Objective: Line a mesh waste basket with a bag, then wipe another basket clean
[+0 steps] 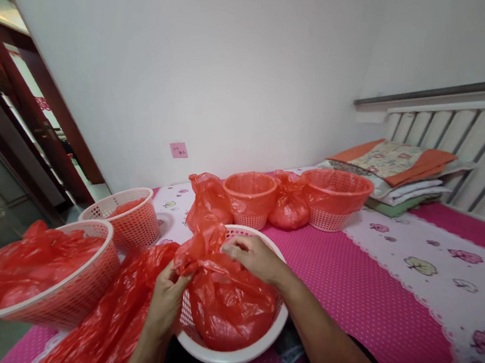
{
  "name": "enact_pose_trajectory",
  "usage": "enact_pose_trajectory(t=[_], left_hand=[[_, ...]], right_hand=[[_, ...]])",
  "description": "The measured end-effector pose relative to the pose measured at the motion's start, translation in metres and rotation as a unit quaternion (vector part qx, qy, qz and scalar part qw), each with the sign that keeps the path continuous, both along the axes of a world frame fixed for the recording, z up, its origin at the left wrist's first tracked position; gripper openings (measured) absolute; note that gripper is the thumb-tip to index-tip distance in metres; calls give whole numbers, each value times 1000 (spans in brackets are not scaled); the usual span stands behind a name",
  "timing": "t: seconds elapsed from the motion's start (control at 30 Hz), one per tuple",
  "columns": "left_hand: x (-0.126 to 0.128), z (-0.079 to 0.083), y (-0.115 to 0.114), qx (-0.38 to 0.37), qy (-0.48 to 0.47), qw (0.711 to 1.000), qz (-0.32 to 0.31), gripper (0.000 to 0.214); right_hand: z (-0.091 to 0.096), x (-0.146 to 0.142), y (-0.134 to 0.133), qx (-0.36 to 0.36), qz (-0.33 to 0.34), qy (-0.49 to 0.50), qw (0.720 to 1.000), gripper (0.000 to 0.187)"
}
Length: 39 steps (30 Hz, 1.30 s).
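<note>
A white plastic basket (243, 355) rests on my lap at the bed's edge, with a red plastic bag (227, 303) inside it. My left hand (168, 299) pinches the bag's top edge at the basket's left rim, fingers closed. My right hand (253, 256) grips the gathered neck of the same bag above the basket's middle, fingers closed too. More loose red bag plastic (115, 319) trails off to the left of my left hand.
Two white baskets lined with red bags stand at the left (52, 293) (129, 220). Two red baskets (250, 199) (335, 199) and tied red bags (290, 202) sit farther back on the pink bedspread (364, 302). Folded bedding (396, 171) lies by the headboard.
</note>
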<state>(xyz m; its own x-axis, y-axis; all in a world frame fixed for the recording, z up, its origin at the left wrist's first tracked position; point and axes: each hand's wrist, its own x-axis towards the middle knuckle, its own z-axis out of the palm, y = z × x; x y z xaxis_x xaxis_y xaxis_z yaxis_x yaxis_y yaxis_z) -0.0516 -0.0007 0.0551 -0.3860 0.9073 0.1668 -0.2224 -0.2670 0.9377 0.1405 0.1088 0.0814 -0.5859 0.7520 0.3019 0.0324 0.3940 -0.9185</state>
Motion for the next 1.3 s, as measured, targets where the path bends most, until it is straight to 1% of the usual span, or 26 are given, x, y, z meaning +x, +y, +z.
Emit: enact_pose_trajectory(t=[0.07, 0.1, 0.17, 0.23, 0.33, 0.43, 0.53, 0.63, 0.73, 0.8, 0.87, 0.97, 1.03, 1.1, 1.13, 1.23, 1.3], left_hand=[[0, 1, 0, 1, 14, 1000, -13, 45], [-1, 2, -1, 2, 25, 1000, -16, 45], [-1, 3, 0, 5, 51, 999, -15, 42], [-2, 3, 0, 5, 73, 997, -9, 41], [-2, 2, 1, 0, 85, 996, 20, 46], [1, 3, 4, -10, 77, 996, 31, 52], [2, 13, 13, -11, 103, 994, 21, 68], [-5, 32, 28, -26, 174, 984, -8, 90], [-16, 48, 45, -59, 200, 977, -48, 111], [-22, 53, 53, -74, 192, 976, -64, 116], [-24, 54, 56, -82, 174, 977, -90, 106], [-22, 47, 57, -89, 150, 970, -169, 76], [-20, 41, 57, -96, 149, 963, -201, 56], [-19, 34, 57, -95, 145, 966, -190, 41], [-18, 32, 58, -89, 132, 971, -176, 38], [-18, 29, 58, -67, 50, 990, -116, 39], [-19, 29, 57, -62, -12, 996, -61, 41]], right_hand=[[5, -13, 11, 7, -26, -29, 999, 34], [5, -21, 16, 0, -25, -31, 999, 34], [4, -35, 24, -18, -5, -4, 1000, 29], [1, -44, 29, -31, 7, 39, 999, 20], [-3, -45, 32, -44, -9, 88, 995, 13], [-4, -34, 35, -86, -7, 150, 985, 18], [-2, -22, 35, -136, 30, 210, 968, 27], [-1, -16, 31, -164, 81, 225, 957, 34], [0, -14, 27, -164, 132, 214, 954, 36], [0, -14, 25, -158, 151, 210, 953, 35], [1, -15, 24, -159, 158, 208, 952, 35], [2, -15, 25, -154, 156, 205, 954, 33], [2, -14, 27, -139, 150, 201, 958, 32], [3, -13, 29, -124, 144, 200, 961, 31], [3, -12, 30, -117, 141, 201, 962, 31], [5, -7, 27, -110, 123, 217, 962, 38], [7, -3, 22, -125, 117, 228, 958, 47]])
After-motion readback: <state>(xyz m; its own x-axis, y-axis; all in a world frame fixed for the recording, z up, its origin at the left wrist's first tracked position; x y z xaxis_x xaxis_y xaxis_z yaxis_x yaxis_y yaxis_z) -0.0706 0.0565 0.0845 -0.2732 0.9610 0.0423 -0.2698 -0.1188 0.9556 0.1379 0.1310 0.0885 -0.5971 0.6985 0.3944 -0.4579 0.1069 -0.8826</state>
